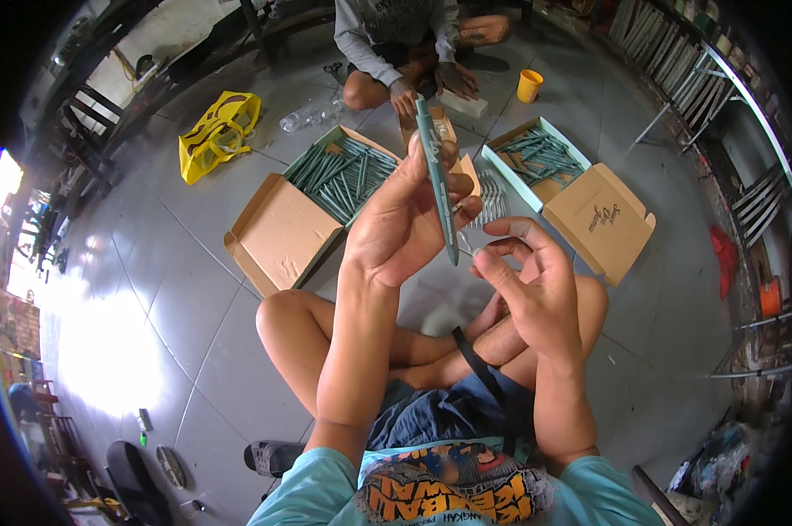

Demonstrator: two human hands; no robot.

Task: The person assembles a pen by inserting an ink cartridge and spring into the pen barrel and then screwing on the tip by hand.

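Note:
My left hand (pixel 405 206) is closed around a long green pen (pixel 435 167), held up nearly upright in front of me, its tapered end pointing down. Close to that end, my right hand (pixel 532 272) has thumb and forefinger pinched together. A thin pale sliver shows at these fingertips, too small to name. Beyond my hands, an open cardboard box (pixel 284 235) full of green pens (pixel 342 175) lies to the left. A second open box (pixel 599 219) with more green pens (pixel 541 156) lies to the right. Between them are several thin, shiny clear pieces (pixel 492 200).
Across from me sits a person in a grey sweater (pixel 387 22), one hand on a white box (pixel 463 103). A yellow bag (pixel 219 131), clear plastic bottles (pixel 313 114) and a yellow cup (pixel 529 86) stand around on the grey tiled floor (pixel 212 263). Metal racks line the right.

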